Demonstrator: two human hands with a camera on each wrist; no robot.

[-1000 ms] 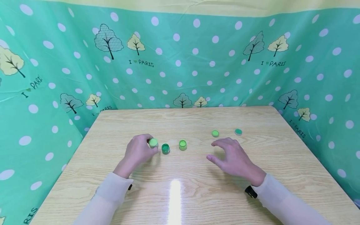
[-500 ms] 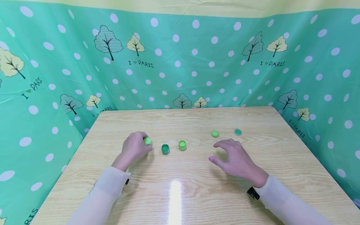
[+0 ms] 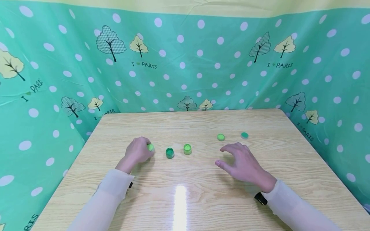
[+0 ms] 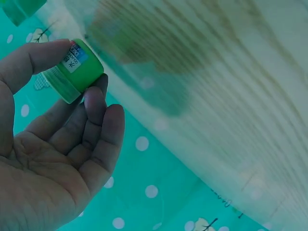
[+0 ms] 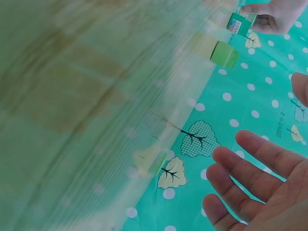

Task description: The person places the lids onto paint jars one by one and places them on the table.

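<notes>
At the left of the table my left hand (image 3: 137, 152) holds a small light green paint jar (image 4: 79, 72) between thumb and fingers. Its ridged lid (image 4: 61, 84) is on, and a printed label faces the left wrist camera. In the head view the hand partly covers this jar, which is at or close to the tabletop. Just right of it a dark green jar (image 3: 170, 153) stands uncapped, then a light green jar (image 3: 187, 149), also uncapped. My right hand (image 3: 244, 166) hovers over the table, fingers apart and holding nothing, in front of a light green lid (image 3: 221, 137).
A teal lid (image 3: 244, 135) lies right of the light green lid. The wooden table (image 3: 202, 205) ends at the back against a green dotted curtain (image 3: 199, 64), which also hangs at both sides. A bright light reflection (image 3: 180, 208) streaks the front.
My left hand has carried the light green jar left, away from the dark green jar, and lowered it slightly. My right hand has shifted only slightly right.
</notes>
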